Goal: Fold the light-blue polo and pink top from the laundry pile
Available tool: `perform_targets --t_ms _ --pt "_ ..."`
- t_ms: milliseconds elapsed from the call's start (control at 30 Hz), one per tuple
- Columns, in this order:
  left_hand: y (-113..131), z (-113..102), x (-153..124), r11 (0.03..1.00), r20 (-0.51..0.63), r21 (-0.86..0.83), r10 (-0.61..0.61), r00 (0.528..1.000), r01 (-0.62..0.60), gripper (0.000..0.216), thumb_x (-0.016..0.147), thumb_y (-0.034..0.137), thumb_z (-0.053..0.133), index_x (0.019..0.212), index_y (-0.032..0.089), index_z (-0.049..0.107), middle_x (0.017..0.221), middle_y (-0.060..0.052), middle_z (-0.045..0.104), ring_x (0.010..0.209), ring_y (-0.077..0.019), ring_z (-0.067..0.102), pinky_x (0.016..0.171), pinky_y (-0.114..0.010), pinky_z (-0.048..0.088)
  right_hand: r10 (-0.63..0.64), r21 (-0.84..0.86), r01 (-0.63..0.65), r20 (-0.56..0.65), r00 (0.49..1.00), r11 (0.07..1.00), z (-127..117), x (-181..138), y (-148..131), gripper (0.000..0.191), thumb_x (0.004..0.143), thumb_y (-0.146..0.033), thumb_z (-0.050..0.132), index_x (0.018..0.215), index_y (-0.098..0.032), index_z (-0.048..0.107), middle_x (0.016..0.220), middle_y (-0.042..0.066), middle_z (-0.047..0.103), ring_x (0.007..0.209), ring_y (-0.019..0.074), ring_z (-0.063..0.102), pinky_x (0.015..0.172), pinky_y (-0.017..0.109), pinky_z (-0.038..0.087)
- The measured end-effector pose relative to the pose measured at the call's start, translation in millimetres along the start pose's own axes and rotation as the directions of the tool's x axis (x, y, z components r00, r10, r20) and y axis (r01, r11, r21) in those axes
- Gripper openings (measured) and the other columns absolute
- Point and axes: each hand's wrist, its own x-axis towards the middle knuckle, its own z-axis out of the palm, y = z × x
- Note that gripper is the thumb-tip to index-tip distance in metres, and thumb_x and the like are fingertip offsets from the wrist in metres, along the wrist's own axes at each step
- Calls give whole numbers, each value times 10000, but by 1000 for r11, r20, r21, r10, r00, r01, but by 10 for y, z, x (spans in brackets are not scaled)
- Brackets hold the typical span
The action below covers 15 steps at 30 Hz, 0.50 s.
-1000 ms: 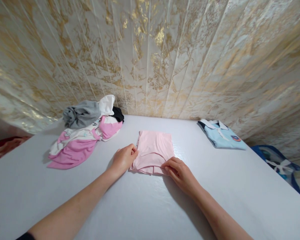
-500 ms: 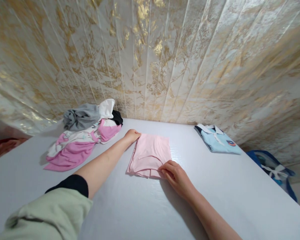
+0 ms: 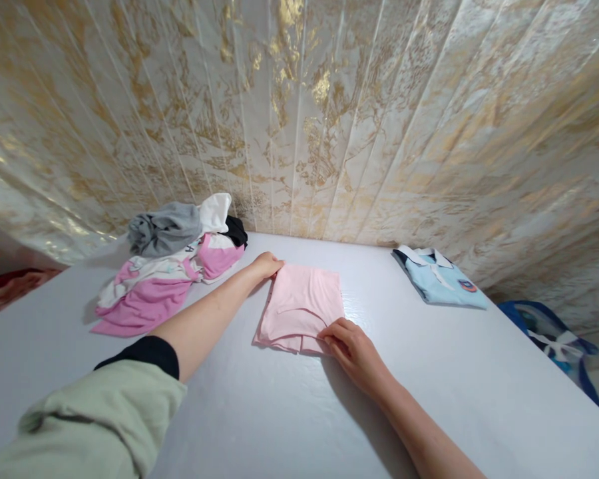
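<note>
A pale pink shirt (image 3: 307,293), folded into a rough square with its curved neckline towards me, lies flat on the white table (image 3: 259,412). My left hand (image 3: 268,264) pinches its far left corner between thumb and fingers. At the near right corner, my right hand (image 3: 348,342) has its fingertips closed on the pink fabric by the neckline. The fabric edges under both sets of fingers are partly hidden.
Rumpled clothes lie at the back left: a grey garment (image 3: 164,228) and a pink and white one (image 3: 152,303). A folded light blue collared shirt (image 3: 439,278) rests at the back right. Past the right edge is a blue-rimmed bag (image 3: 554,339). A gold-patterned curtain (image 3: 299,133) hangs behind.
Both hands keep their hold on the pink shirt, which looks the same. The whole view has shifted slightly, with little other movement.
</note>
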Motion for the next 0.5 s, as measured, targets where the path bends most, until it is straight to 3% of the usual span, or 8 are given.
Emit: perform_targets --t_ms 67,233,500 --pt "-51 21 -22 1000 -43 16 21 999 -20 116 695 254 671 711 147 630 624 -30 644 665 -183 618 623 -248 423 -2 -9 2 -4 1000 1000 4 -1 -2 239 902 -133 473 945 -230 687 920 40 621 854 173 570 773 292 402" --pt "-158 77 -44 1000 -132 2 31 991 -31 382 654 138 656 1028 162 577 830 -34 682 762 -177 626 654 -239 413 6 -30 -6 -22 1000 1000 16 11 -17 223 903 -130 483 921 -229 682 911 37 624 843 169 568 761 288 400" --pt "-253 35 -295 991 -79 -78 102 992 -108 334 788 173 576 1116 154 519 661 34 613 603 -139 595 595 -227 410 -3 -26 2 -31 1000 1000 23 11 -9 231 909 -136 466 921 -227 677 906 40 622 843 170 571 765 288 409"
